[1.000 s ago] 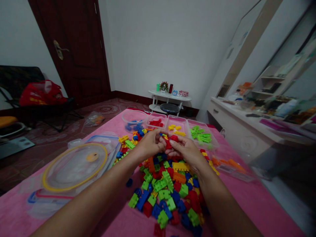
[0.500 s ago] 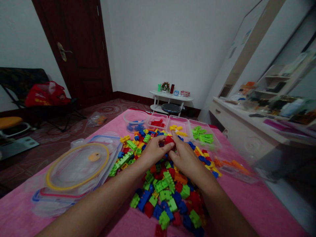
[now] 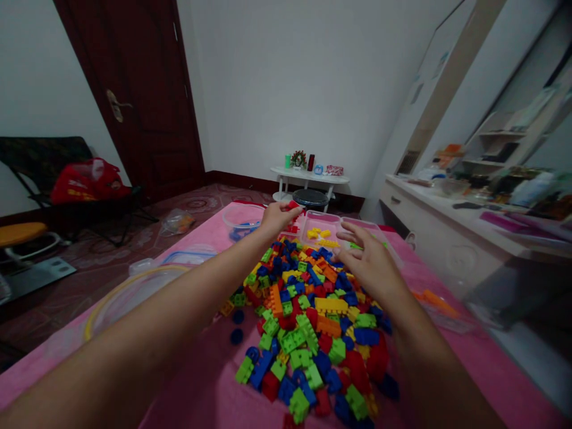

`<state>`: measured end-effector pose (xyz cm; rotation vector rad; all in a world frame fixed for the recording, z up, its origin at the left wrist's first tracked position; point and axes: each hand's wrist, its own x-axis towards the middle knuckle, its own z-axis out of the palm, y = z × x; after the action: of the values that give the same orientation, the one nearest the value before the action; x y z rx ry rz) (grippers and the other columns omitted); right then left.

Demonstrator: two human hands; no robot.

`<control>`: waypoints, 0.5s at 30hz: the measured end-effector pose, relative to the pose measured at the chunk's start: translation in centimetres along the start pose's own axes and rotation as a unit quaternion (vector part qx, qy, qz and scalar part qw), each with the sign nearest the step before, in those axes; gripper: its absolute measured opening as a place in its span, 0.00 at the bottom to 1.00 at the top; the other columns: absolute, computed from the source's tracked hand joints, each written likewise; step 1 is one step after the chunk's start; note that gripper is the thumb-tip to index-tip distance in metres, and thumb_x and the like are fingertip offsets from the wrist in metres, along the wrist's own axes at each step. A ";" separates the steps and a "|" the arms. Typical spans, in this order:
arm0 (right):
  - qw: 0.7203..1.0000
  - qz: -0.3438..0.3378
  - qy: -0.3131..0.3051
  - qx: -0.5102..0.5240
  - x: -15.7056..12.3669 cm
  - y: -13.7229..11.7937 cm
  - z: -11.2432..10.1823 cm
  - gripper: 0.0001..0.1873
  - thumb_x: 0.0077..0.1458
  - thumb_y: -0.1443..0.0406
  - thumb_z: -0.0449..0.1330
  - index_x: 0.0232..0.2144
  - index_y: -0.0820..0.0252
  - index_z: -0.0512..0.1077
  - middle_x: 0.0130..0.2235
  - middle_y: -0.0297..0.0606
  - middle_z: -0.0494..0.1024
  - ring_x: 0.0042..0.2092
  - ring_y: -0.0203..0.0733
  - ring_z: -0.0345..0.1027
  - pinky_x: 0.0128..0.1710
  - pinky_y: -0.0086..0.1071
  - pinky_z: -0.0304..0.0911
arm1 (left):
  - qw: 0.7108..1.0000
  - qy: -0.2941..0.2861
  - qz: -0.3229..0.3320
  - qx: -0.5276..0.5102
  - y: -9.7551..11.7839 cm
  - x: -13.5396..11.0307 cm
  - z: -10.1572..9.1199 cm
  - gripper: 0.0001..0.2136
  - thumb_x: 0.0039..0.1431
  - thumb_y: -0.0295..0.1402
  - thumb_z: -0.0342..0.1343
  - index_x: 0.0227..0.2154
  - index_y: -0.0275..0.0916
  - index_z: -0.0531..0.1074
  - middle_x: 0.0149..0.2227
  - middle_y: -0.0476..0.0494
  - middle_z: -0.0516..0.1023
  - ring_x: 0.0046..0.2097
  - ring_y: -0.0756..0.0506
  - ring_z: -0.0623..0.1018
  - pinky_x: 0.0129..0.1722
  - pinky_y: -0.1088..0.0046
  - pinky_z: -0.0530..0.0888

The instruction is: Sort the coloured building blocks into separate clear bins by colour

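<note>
A heap of red, blue, green, yellow and orange toy bricks [image 3: 313, 322] lies on the pink cloth. My left hand [image 3: 276, 217] reaches far forward and pinches a red brick [image 3: 292, 205] above the clear tray of red bricks [image 3: 290, 227]. My right hand [image 3: 369, 262] hovers over the far right side of the heap with its fingers spread and nothing in them. Beside the red tray stand a round clear bowl with blue bricks [image 3: 241, 218], a tray of yellow bricks [image 3: 322, 233] and a tray with green bricks [image 3: 357, 229], partly hidden by my right hand.
Clear lids, one with a yellow rim [image 3: 134, 286], lie at the left of the pink cloth. A tray with orange pieces [image 3: 435, 304] sits at the right edge. Behind stand a small white table [image 3: 310, 177], a white dresser [image 3: 447, 232], a dark door [image 3: 134, 95] and a chair with a red bag [image 3: 87, 182].
My left hand has carried the red brick forward from the heap to above the red tray. My right hand has let go of it and opened over the heap.
</note>
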<state>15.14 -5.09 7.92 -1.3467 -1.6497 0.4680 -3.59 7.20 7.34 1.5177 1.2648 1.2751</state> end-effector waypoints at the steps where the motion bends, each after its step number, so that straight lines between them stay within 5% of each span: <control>1: 1.000 -0.007 0.001 -0.002 0.0 -0.1 0.0 0.30 0.49 0.64 0.58 0.56 0.61 0.62 0.52 0.49 0.72 0.46 0.48 0.72 0.43 0.40 0.69 | 0.999 0.013 0.007 0.049 -0.5 1.6 -0.1 0.17 0.48 0.44 0.59 0.34 0.35 0.75 0.30 0.42 0.77 0.26 0.50 0.74 0.23 0.79 0.67; 4: 1.000 -0.020 0.003 -0.022 -0.2 0.0 0.2 0.28 0.49 0.65 0.57 0.55 0.60 0.64 0.52 0.47 0.73 0.51 0.48 0.69 0.46 0.40 0.67 | 0.981 0.026 0.016 0.193 -1.9 5.1 -0.8 0.14 0.46 0.40 0.60 0.31 0.34 0.76 0.26 0.42 0.77 0.28 0.47 0.76 0.27 0.75 0.70; 7: 0.998 -0.027 0.008 -0.047 -0.2 0.5 0.5 0.27 0.50 0.65 0.57 0.54 0.59 0.66 0.51 0.45 0.73 0.52 0.47 0.68 0.48 0.40 0.66 | 0.968 0.031 0.034 0.247 -2.9 6.1 -1.4 0.14 0.42 0.32 0.63 0.34 0.34 0.78 0.28 0.41 0.78 0.33 0.45 0.77 0.33 0.73 0.71; 12: 0.994 -0.017 -0.003 -0.104 0.1 0.7 0.6 0.21 0.49 0.66 0.58 0.48 0.60 0.71 0.49 0.43 0.75 0.43 0.43 0.72 0.45 0.37 0.66 | 0.966 0.010 0.097 0.238 -3.0 2.9 -0.8 0.19 0.45 0.31 0.60 0.43 0.33 0.76 0.40 0.39 0.79 0.40 0.44 0.77 0.40 0.72 0.71; 15: 0.987 -0.011 -0.066 -0.147 -0.1 0.4 0.3 0.17 0.48 0.67 0.58 0.42 0.59 0.75 0.43 0.40 0.79 0.37 0.40 0.72 0.39 0.34 0.65 | 0.966 -0.071 0.129 0.211 -2.2 -0.9 0.0 0.13 0.49 0.31 0.56 0.38 0.34 0.77 0.36 0.41 0.80 0.37 0.45 0.77 0.38 0.71 0.72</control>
<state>15.09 -4.95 7.47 -1.5368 -1.8972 0.3137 -3.99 6.79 5.08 2.0961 1.3335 1.0694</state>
